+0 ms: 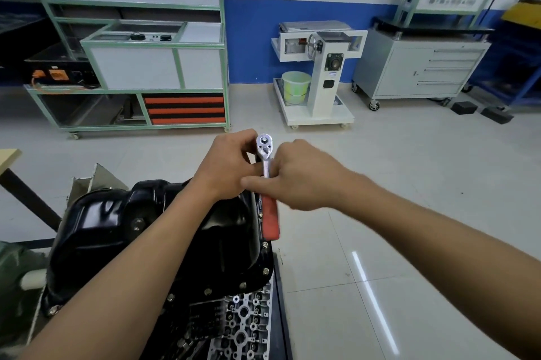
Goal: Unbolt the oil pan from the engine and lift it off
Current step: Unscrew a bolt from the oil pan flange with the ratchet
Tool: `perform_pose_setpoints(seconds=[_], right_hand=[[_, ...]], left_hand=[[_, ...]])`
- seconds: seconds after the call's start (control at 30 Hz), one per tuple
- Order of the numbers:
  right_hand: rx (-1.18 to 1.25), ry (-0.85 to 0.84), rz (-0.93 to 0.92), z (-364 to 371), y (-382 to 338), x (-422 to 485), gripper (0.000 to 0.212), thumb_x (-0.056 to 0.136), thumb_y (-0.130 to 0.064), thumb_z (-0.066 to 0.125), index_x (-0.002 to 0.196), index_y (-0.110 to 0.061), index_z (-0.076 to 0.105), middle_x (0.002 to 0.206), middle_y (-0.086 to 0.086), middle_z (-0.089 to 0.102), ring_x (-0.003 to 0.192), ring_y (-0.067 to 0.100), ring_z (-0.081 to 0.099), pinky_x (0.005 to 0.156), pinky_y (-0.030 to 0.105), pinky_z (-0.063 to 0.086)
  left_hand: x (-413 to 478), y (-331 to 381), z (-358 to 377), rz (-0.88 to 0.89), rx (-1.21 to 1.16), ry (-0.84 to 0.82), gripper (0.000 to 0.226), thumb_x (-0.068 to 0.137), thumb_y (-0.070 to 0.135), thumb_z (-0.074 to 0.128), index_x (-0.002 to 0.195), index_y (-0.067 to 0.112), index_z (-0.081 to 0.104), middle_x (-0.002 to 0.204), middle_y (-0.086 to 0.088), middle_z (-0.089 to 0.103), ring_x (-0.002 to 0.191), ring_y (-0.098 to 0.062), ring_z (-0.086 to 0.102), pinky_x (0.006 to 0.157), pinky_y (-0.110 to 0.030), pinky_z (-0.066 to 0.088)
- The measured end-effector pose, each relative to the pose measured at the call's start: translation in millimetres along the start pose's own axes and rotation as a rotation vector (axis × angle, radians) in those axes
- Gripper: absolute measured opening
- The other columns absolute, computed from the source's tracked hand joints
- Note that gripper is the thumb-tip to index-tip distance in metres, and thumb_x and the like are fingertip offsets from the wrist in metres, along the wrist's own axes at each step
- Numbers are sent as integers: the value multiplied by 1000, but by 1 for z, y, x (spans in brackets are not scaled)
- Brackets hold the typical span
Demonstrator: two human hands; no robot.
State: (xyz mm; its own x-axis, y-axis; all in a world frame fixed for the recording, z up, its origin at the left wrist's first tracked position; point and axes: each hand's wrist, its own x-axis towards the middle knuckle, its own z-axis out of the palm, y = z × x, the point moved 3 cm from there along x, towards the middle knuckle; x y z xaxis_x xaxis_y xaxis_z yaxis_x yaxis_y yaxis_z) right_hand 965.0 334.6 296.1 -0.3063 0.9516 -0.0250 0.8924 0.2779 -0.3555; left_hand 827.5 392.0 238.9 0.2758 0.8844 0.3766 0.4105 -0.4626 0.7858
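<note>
Left hand [228,163]: we are clasping the ratchet [270,219] head at the far edge of the oil pan [96,219], steadying it.
Right hand [301,175]: we are gripping the shank for leverage.

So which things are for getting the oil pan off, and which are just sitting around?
For the job: wrench; black oil pan; rim bolts; engine.
Just sitting around: green bucket; drawer cabinet; white stand; green rack.

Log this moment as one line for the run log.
hands: left hand and right hand both hold ratchet | oil pan: seated on engine | flange bolts: several in place
</note>
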Motion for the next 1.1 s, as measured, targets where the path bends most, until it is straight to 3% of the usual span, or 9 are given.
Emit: perform_pose_setpoints(seconds=[0.2, 0.3, 0.43, 0.57, 0.63, 0.7, 0.87, 0.97, 1.1], right_hand=[[132, -4, -7, 3, 0, 7, 56, 83, -55, 70, 49, -12, 56, 46, -3, 57, 45, 11, 53, 48, 25, 45], [5, -78, -20, -17, 12, 9, 53, 78, -45, 79, 46, -14, 50, 38, -5, 40, 38, 11, 40, 37, 18, 29], [-480, 135, -46, -39, 19, 20, 9, 86, -29, 74, 87, -21, 72, 67, 0, 47, 67, 25, 52, 57, 30, 39], [-499, 222, -157, -32, 21, 49, 36, 84, 0, 57, 108, -22, 73, 115, 6, 64, 100, 34, 60, 75, 39, 51], [-354, 175, -293, -25, 19, 59, 43, 81, 4, 55, 108, -23, 74, 151, -2, 49, 127, 28, 54, 89, 42, 51], [-244, 159, -386, -21, 18, 63, 46, 80, 9, 53, 109, -21, 74, 156, -6, 43, 134, 21, 50, 92, 42, 50], [-235, 169, -275, -25, 28, 59, 36, 94, -11, 56, 126, -20, 67, 147, 2, 53, 129, 26, 52, 100, 41, 47], [-401, 214, -74, -44, 31, 49, 18, 91, -37, 65, 84, -21, 68, 91, 4, 65, 78, 25, 61, 57, 30, 43], [-269, -18, -35, -37, 18, 31, 54, 85, -58, 65, 52, -18, 49, 51, -2, 55, 53, 19, 54, 48, 28, 33]], left_hand=[[-1, -2, -5, 5, 4, 48, 14, 67, 18, 68, 72, 12, 56, 59, 16, 54, 57, -11, 39, 55, -29, 34], [-2, -2, -1, -1, -72, -47, 13, 79, 10, 78, 81, 14, 65, 72, 2, 66, 60, -30, 57, 58, -37, 46], [0, -3, -1, -20, -105, -140, 23, 86, 10, 78, 96, 30, 73, 86, 6, 73, 71, -38, 65, 67, -39, 56], [3, -5, 1, -40, -84, -196, 26, 86, 4, 78, 108, 16, 70, 95, 12, 73, 57, -17, 62, 61, -34, 56], [4, -5, -2, -52, -92, -172, 28, 85, 0, 78, 107, 14, 69, 95, 14, 74, 56, -11, 65, 58, -23, 52], [4, -7, -5, -67, -91, -150, 27, 84, 3, 80, 106, 12, 68, 94, 16, 73, 53, -9, 62, 57, -20, 50], [3, -9, -3, -55, -47, -99, 22, 83, 5, 81, 100, 10, 69, 86, 20, 73, 47, -6, 52, 53, -15, 40], [4, -10, -3, -66, -22, -32, 20, 82, 8, 82, 94, 13, 66, 86, 17, 75, 48, -5, 56, 52, -14, 40], [3, -9, -2, -42, 9, -3, 25, 79, 18, 87, 87, 14, 64, 86, 12, 75, 47, -5, 51, 51, -16, 38]])
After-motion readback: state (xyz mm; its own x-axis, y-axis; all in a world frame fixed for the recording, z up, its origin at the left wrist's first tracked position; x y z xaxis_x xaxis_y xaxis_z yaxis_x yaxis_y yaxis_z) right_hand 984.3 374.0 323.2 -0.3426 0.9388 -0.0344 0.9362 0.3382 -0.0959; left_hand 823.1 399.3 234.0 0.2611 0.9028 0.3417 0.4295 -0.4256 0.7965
